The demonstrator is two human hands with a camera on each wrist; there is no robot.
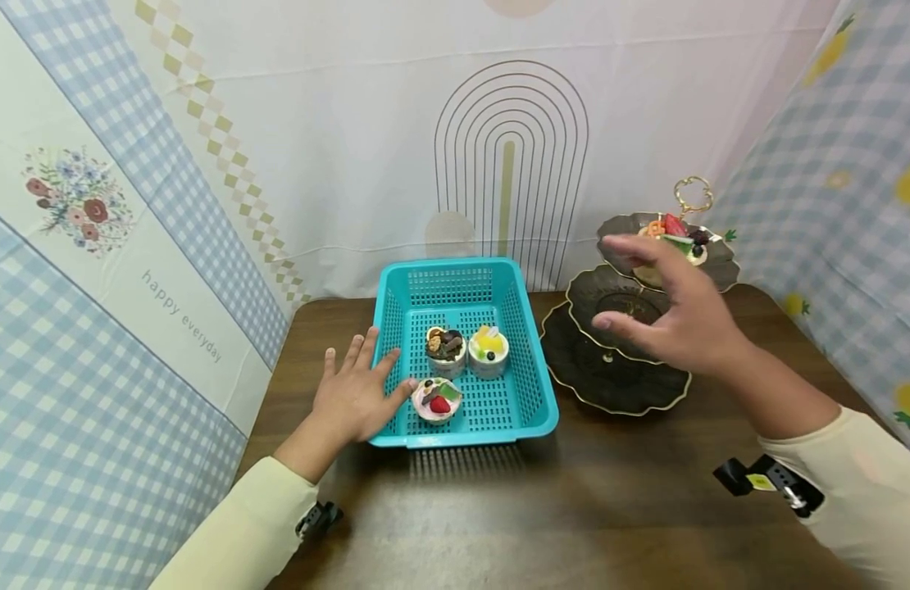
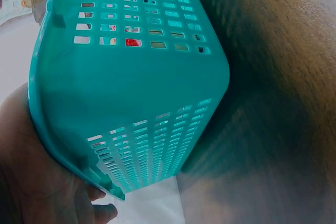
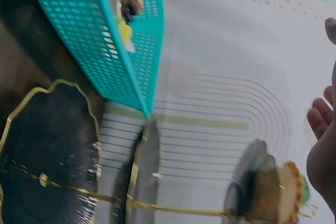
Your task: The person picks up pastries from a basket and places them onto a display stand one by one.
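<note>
My left hand [image 1: 355, 393] rests on the left rim of a turquoise plastic basket [image 1: 462, 440], fingers spread and thumb reaching over the inside. In the basket sit a chocolate-topped cupcake [image 1: 445, 348], one with yellow fruit [image 1: 489, 352], and one with a strawberry [image 1: 434, 401], close to the left thumb. My right hand [image 1: 684, 315] is raised before a three-tier stand [image 1: 602, 389], its thumb and fingers wide apart and holding nothing. On the top tier [image 1: 723, 266] is a fruit-topped cake [image 1: 675, 233], partly hidden behind that hand.
Everything stands on a dark brown wooden table [image 1: 499, 524]. The stand's gold ring handle [image 1: 693, 195] rises above its top tier. A printed cloth [image 1: 337, 147] hangs close behind the table, and checked cloths [image 1: 765, 205] flank it. Each wrist wears a black strap device [image 1: 768, 485].
</note>
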